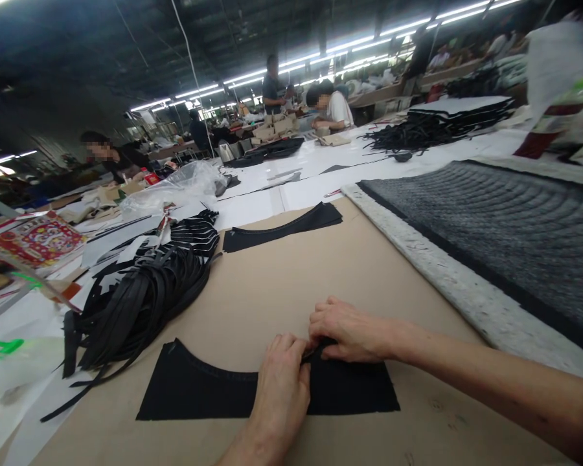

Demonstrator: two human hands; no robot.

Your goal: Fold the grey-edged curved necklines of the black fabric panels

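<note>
A black fabric piece [204, 395] with a curved upper edge lies flat on the tan board [272, 291] in front of me. My left hand [282, 382] rests on its middle, fingers closed on the curved edge. Just to the right, my right hand [344, 330] pinches the same edge, its fingertips close to those of my left hand. Farther back on the board lies a small stack of black curved pieces [284, 228].
Bundled black strips [146, 298] lie at the left. On the right, dark fabric [490, 226] covers a pale slab [418, 265]. Clear plastic [179, 188], a bottle [554, 123] and more black pieces [451, 116] are farther off. People work in the background.
</note>
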